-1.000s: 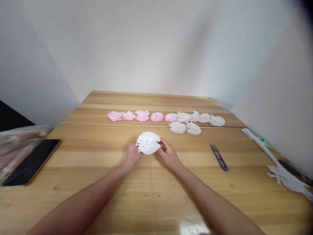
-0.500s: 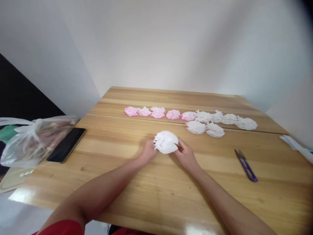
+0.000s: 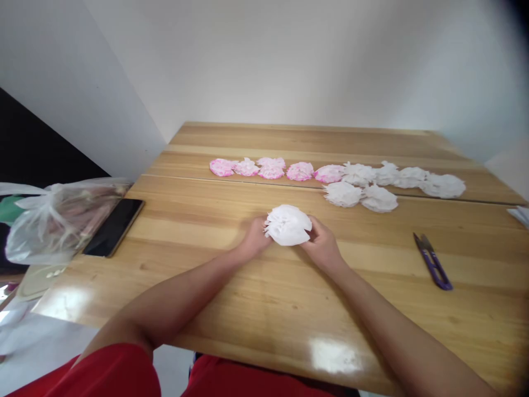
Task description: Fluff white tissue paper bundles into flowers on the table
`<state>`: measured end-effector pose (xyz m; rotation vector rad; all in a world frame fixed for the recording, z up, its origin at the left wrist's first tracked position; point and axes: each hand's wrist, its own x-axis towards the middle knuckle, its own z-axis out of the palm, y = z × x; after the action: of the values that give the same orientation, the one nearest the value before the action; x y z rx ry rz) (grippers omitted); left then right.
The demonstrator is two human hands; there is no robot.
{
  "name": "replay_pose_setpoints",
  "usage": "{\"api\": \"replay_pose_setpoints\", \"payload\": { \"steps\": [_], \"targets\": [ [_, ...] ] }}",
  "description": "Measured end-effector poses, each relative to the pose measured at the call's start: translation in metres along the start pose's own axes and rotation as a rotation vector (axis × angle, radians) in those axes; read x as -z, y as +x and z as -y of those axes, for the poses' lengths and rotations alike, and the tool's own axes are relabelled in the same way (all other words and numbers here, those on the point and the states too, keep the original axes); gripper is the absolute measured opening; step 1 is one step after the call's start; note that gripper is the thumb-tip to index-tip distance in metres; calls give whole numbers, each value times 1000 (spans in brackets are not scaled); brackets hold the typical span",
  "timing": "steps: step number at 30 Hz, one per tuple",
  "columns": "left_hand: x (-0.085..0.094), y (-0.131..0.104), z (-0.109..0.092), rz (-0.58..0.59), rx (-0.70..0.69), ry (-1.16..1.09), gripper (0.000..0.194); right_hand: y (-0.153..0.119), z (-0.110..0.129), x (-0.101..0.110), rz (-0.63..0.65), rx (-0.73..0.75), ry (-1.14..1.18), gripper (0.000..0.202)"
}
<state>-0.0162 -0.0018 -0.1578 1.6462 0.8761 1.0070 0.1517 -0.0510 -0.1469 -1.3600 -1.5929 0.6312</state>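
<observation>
A white tissue-paper flower [image 3: 288, 226] is held between my two hands over the middle of the wooden table [image 3: 231, 325]. My left hand [image 3: 255, 239] grips its left side, with most of the fingers hidden behind the paper. On the other side, my right hand [image 3: 324, 242] is closed on the flower's right edge, thumb and fingers partly covered. The flower's petals look partly fluffed, with layered, ragged edges at the left. Beyond my hands lie pink-edged paper flowers [image 3: 300, 171] in a row, joined on the right by several white paper flowers [image 3: 379, 198].
Purple-handled thread snips [image 3: 433, 262] lie to the right. At the left edge are a dark phone [image 3: 114, 227] and a clear plastic bag [image 3: 61, 223] with pinkish contents. White paper [image 3: 519, 215] shows at the far right, and a wall [image 3: 289, 66] rises behind the table.
The camera view has tilted down and shifted a little, showing more of the red clothing. Both hands keep their hold, and the flower's upper layers look slightly more ruffled.
</observation>
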Motion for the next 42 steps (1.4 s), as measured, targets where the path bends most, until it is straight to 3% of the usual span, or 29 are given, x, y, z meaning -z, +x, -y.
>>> {"api": "replay_pose_setpoints", "payload": {
  "steps": [7,15,21,30,35,39,42],
  "targets": [
    [0,-3,-8,71,-61,-27,18,-1,1,0,-9,5,3,21],
    [0,-6,-9,31,11,-32,23,0,4,0,5,10,21,19],
    [-1,-4,-8,80,-91,-107,35,0,5,3,30,72,56,16],
    [0,-4,-1,-27,-36,53,11,4,-1,-5,-43,-36,49,18],
    [5,30,-12,-76,71,43,9,38,3,-1,-90,-41,94,32],
    [15,84,-35,-71,11,-42,11,93,20,13,-118,87,158,50],
    [21,117,-58,-87,-50,-70,11,127,36,25,-186,139,208,44]
  ]
}}
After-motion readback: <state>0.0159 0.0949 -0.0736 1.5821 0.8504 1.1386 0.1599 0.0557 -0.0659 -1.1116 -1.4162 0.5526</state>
